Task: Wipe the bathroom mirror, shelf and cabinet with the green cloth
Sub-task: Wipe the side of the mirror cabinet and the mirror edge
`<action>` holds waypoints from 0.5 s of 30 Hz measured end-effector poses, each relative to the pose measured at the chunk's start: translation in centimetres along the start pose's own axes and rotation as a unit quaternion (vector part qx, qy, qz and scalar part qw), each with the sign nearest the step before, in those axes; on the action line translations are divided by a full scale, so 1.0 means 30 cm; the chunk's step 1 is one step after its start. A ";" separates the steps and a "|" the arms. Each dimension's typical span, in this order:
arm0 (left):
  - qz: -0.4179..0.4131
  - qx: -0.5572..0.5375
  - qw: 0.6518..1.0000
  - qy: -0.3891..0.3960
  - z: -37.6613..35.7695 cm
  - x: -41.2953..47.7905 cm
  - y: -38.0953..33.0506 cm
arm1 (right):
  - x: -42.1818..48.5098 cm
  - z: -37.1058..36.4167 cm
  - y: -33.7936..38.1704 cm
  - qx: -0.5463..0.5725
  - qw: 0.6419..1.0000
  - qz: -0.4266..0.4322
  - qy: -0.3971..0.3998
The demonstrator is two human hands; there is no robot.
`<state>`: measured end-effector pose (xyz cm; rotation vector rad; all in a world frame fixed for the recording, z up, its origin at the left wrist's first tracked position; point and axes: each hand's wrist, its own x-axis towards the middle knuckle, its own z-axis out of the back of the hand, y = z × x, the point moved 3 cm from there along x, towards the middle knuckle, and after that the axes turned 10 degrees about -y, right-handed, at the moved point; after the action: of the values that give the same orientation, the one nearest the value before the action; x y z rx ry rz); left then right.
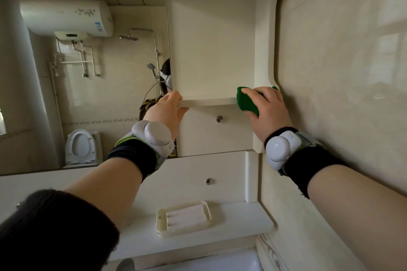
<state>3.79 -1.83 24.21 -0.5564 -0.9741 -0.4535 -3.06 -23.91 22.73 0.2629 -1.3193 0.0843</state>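
Closest to me is a dark sleeve [55, 226] on the left forearm, reaching up towards the shelf [209, 101].

Now the green cloth [248, 101]: it sits at the right end of the shelf, folded over the front edge, and part of it hangs just below the board. My right hand [267, 110] lies on top of it with fingers curled over the cloth, pressing it against the shelf where the board meets the cabinet's side post. At the opposite, left end of the shelf, the left hand [167, 110] grips the front edge, fingers over the top and thumb tucked beneath.

Both wrists carry a white tracker, one on the left [157, 136] and one on the right [279, 146], each strapped over a dark cuff.

Above the shelf the cabinet [211, 50] opens into a pale niche. Just beneath the shelf I see a drawer front with a small metal knob [219, 119], and a second knob [208, 181] lower down. Well below the shelf, a cream soap dish [184, 218] rests on a ledge [253, 220].

Left of the shelf is the mirror [77, 94], and it reflects a water heater [66, 17], a shower head [129, 38] and a toilet [80, 146]. Right of the shelf runs glossy beige wall tile [341, 72].
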 end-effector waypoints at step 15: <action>0.014 0.008 0.999 0.031 0.002 -0.002 -0.005 | 0.010 -0.084 0.285 0.041 0.998 0.024 0.028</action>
<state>3.63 -1.90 24.22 -0.5382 -0.9085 -0.4352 -2.38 -15.06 23.66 0.2962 -1.2679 0.1865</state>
